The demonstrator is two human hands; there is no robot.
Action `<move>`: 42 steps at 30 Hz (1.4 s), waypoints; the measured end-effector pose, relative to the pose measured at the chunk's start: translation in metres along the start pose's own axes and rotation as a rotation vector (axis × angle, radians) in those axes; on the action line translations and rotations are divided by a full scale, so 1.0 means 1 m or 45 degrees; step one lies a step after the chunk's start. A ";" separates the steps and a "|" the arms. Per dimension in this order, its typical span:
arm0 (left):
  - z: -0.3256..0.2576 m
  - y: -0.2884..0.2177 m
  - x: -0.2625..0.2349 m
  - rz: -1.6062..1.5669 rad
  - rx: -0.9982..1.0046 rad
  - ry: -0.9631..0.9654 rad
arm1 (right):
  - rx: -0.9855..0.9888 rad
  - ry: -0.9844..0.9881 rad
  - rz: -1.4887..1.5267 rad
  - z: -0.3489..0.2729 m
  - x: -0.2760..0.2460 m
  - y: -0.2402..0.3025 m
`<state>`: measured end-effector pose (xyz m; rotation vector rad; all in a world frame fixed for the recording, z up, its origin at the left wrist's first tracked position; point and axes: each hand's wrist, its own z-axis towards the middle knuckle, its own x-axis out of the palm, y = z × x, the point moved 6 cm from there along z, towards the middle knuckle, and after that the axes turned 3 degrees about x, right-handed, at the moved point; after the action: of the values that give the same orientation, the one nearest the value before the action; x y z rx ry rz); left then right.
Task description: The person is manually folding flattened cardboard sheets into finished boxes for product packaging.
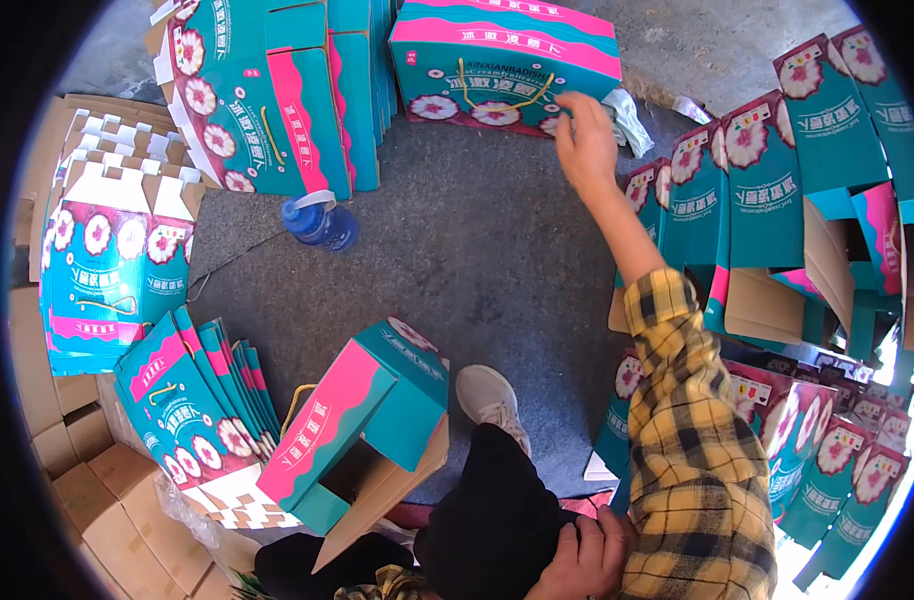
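The person sits low on the grey concrete floor (477, 280), one knee in black trousers drawn up, a grey shoe (492, 400) flat on the ground.

Right hand (584, 140): arm in a yellow and black checked sleeve (692, 450) stretched well forward. The hand lies on the near right corner of an assembled teal and pink gift carton (502, 62) with a yellow cord handle, which lies on the floor at the far side. Fingers are curled over the carton's edge; the grip is narrow and touching the carton, but whether it truly clasps it cannot be told. A crumpled white plastic wrap (629, 118) lies just beside the hand.

Left hand (582, 560): resting on the black-trousered knee at the lower edge, fingers loosely bent, holding nothing.

Surroundings: a half-folded carton (362, 420) of the same print stands tilted just left of the knee, its brown inside open below. A fanned stack of flat cartons (192, 410) lies further left. A blue water bottle (320, 222) lies on the floor beneath a leaning row of folded cartons (267, 90). More cartons (777, 160) crowd the right side, some open. Plain brown cardboard boxes (87, 480) sit at the lower left.
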<state>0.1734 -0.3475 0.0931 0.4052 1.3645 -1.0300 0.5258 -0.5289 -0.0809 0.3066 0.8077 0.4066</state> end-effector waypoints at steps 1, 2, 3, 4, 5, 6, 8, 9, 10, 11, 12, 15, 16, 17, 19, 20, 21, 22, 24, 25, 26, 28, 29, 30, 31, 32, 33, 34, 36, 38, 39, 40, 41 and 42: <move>0.001 -0.001 -0.002 -0.004 0.009 -0.002 | -0.005 -0.003 -0.001 0.014 0.003 0.002; 0.003 -0.001 -0.002 -0.011 0.020 -0.007 | -0.069 0.033 -0.106 0.027 0.010 0.002; 0.003 -0.002 -0.001 -0.010 0.021 -0.012 | -0.129 0.070 -0.207 0.037 0.017 0.002; 0.001 -0.003 -0.001 -0.035 0.018 -0.023 | -0.148 0.066 -0.226 0.049 0.017 -0.004; 0.001 -0.002 -0.002 -0.048 0.004 -0.018 | -0.123 0.050 -0.396 0.057 0.022 -0.014; 0.001 -0.002 -0.003 -0.044 0.003 -0.026 | -0.095 0.033 -0.568 0.064 0.025 -0.025; 0.002 0.002 -0.004 -0.081 -0.037 -0.026 | 0.041 0.244 -0.601 0.062 0.043 -0.037; 0.003 0.003 -0.005 -0.078 -0.042 -0.024 | 0.020 0.268 -0.659 0.060 0.047 -0.039; 0.003 0.005 -0.005 -0.078 -0.057 -0.011 | -0.001 0.290 -0.720 0.058 0.051 -0.041; 0.003 0.006 -0.006 -0.086 -0.071 -0.003 | -0.006 0.294 -0.724 0.058 0.051 -0.041; 0.002 0.007 -0.006 -0.092 -0.071 -0.008 | -0.034 0.310 -0.713 0.057 0.052 -0.040; 0.002 0.004 -0.005 -0.134 -0.010 0.006 | -0.050 0.342 -0.705 0.058 0.051 -0.041; 0.003 0.005 -0.007 -0.168 -0.031 0.001 | -0.040 0.358 -0.700 0.059 0.052 -0.043; 0.003 0.006 -0.009 -0.202 -0.052 -0.005 | -0.040 0.358 -0.707 0.060 0.051 -0.043; 0.001 0.004 -0.006 -0.193 -0.015 0.011 | -0.042 0.372 -0.677 0.061 0.052 -0.044; 0.001 0.002 -0.005 -0.180 0.018 0.030 | -0.043 0.373 -0.675 0.059 0.052 -0.044; 0.001 0.002 -0.004 -0.178 0.016 0.030 | -0.056 0.371 -0.677 0.058 0.052 -0.044; 0.001 0.002 -0.004 -0.187 0.007 0.023 | -0.069 0.368 -0.678 0.057 0.052 -0.043; 0.000 0.002 -0.004 -0.188 -0.008 0.021 | -0.069 0.368 -0.681 0.057 0.054 -0.041; -0.002 0.001 -0.004 -0.173 0.013 0.005 | -0.069 0.370 -0.701 0.057 0.053 -0.041; -0.003 0.000 -0.005 -0.157 0.034 -0.011 | -0.072 0.371 -0.704 0.057 0.053 -0.041; -0.004 0.000 -0.005 -0.170 0.013 -0.025 | -0.049 0.411 -0.693 0.057 0.055 -0.042; -0.005 0.000 -0.005 -0.182 -0.008 -0.038 | -0.050 0.409 -0.692 0.058 0.054 -0.042; -0.006 -0.001 -0.006 -0.181 -0.008 -0.039 | -0.042 0.425 -0.671 0.058 0.053 -0.043; -0.005 0.001 -0.010 -0.210 -0.037 -0.058 | -0.037 0.441 -0.650 0.060 0.051 -0.044; -0.005 0.002 -0.013 -0.240 -0.064 -0.077 | -0.040 0.438 -0.653 0.062 0.048 -0.045; -0.007 0.001 -0.014 -0.241 -0.060 -0.084 | -0.051 0.344 -0.513 0.064 0.039 -0.043; -0.008 0.000 -0.014 -0.220 -0.046 -0.077 | -0.065 0.249 -0.373 0.067 0.031 -0.040; -0.012 -0.001 -0.015 -0.184 -0.056 -0.057 | -0.005 0.135 -0.292 0.053 0.033 -0.019; -0.018 -0.004 -0.017 -0.305 -0.106 -0.056 | 0.055 0.035 -0.201 0.032 0.024 0.007; -0.023 -0.008 -0.019 -0.309 -0.102 -0.072 | 0.056 0.055 -0.169 0.018 0.021 0.024; -0.030 -0.012 -0.017 -0.306 -0.094 -0.005 | 0.121 0.156 -0.002 0.001 0.024 0.041; -0.036 -0.017 -0.015 -0.305 -0.077 0.054 | 0.004 0.186 -0.006 -0.015 0.021 0.063; -0.043 -0.020 -0.017 -0.307 -0.072 0.033 | 0.097 0.365 0.157 -0.036 0.017 0.077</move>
<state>0.1340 -0.3190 0.1052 0.2162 1.4878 -1.1830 0.4918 -0.4495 -0.0838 0.3758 1.0902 0.5443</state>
